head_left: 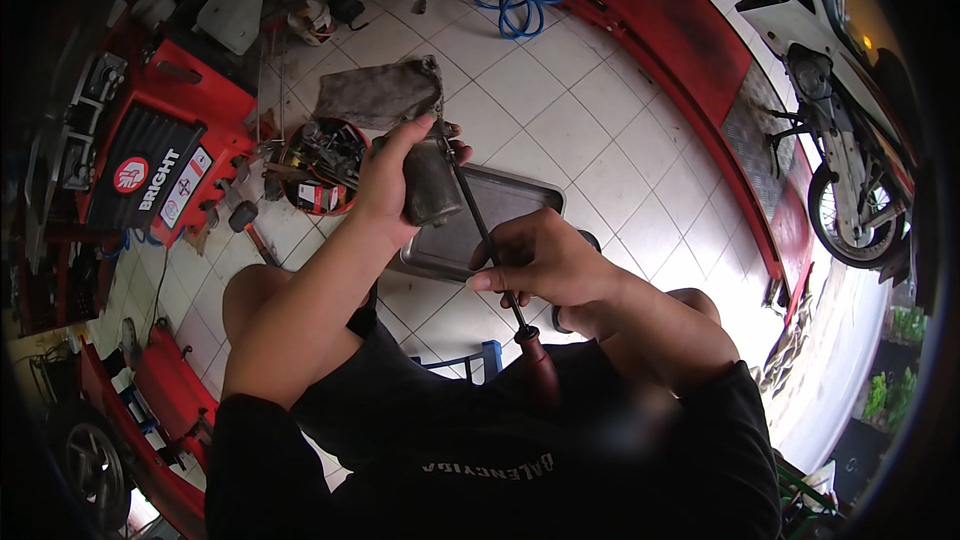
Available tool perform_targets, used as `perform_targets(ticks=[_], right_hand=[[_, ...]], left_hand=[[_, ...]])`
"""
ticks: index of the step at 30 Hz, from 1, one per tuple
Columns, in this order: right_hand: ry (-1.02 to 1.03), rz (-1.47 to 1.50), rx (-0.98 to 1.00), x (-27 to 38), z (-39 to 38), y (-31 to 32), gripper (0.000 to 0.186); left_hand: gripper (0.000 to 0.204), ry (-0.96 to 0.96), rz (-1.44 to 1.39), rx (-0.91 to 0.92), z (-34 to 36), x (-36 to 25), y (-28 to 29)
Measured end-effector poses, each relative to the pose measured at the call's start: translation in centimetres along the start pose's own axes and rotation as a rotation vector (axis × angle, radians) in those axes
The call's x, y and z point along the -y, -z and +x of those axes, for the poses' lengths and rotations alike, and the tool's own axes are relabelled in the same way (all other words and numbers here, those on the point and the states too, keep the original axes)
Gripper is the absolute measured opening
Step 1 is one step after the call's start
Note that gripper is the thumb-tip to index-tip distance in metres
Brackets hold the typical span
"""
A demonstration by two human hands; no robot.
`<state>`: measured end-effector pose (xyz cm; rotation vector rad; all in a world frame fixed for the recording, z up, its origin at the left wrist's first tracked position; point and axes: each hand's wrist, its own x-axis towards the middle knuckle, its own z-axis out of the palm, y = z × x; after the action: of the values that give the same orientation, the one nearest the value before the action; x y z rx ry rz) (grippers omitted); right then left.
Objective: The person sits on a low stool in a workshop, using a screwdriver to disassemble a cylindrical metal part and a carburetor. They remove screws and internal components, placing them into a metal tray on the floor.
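Note:
My left hand (390, 175) grips a grimy grey metal part (432, 185), with a rounded, can-like body near me and a broad flat section (375, 92) reaching away. My left thumb lies along its top; some fingers are hidden beneath. My right hand (550, 258) is closed around the long dark shaft of a screwdriver (538, 365). Its red handle points back towards my body, and the shaft runs up along the right side of the metal part. Whether the tip touches a screw there is too small to tell.
Beneath my hands a metal tray (510, 202) rests on the tiled floor. To its left stands a round red container (318, 198) of tools and parts, beside a red machine (165, 140). A blue coiled hose (515, 10) lies ahead. A red lift platform (680, 100) and a motorcycle (850, 180) occupy the right.

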<state>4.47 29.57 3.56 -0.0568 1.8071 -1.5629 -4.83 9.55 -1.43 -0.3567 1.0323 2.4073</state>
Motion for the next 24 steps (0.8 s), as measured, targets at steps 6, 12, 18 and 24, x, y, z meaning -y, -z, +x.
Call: perform_targets(ticks=[6, 12, 18, 24], right_hand=[[0.007, 0.011, -0.010, 0.1, 0.0, 0.1, 0.038], [0.003, 0.015, 0.000, 0.3, 0.1, 0.2, 0.036], [0.010, 0.020, -0.012, 0.5, 0.0, 0.6, 0.034], [0.021, 0.016, -0.085, -1.3, 1.3, 0.9, 0.034]], left_hand=[[0.033, 0.010, -0.028, -0.021, 0.2, -0.4, -0.1], [0.034, 0.047, -0.019, 0.034, 0.2, -0.8, 0.3], [0.035, -0.035, -0.134, 0.070, 0.3, -1.4, -0.3], [0.027, -0.167, -0.212, 0.003, 1.6, -3.4, 1.1]])
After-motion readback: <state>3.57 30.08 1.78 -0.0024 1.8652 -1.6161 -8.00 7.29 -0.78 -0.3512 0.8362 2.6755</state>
